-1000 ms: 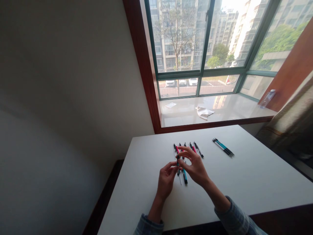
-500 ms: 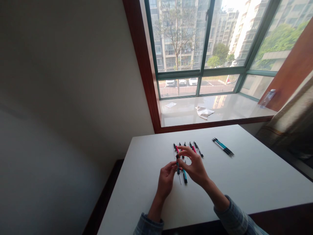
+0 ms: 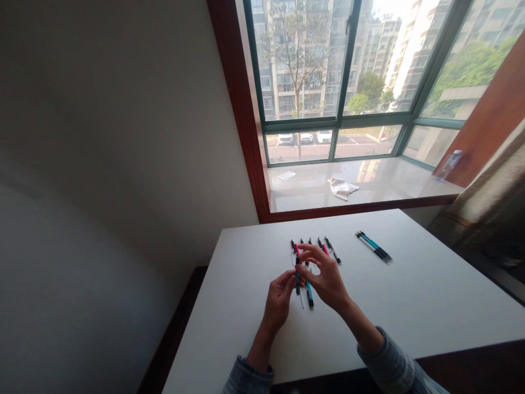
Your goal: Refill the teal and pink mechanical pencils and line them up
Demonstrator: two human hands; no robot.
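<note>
Above the table's middle, a teal and black pen stands nearly upright between my hands. My left hand pinches its teal barrel with thumb and fingertips. With thumb and forefinger, my right hand grips the pen's black upper end, its other fingers loosely curled. Just beyond the hands lie several pen parts in black, pink and white, partly covered by the right hand; a black pen piece with a thin white tube is at their right end. Below the fingers are another teal and black pen piece and a thin white refill.
Several teal, white and black pens lie side by side on the white table, to the right. Behind it, the windowsill bears a white cloth and a clear bottle. A wall rises on the left.
The held pen has turned slightly in my fingers, and more of its black upper end shows. Both hands stay in almost the same place; the pens on the table have not moved.
</note>
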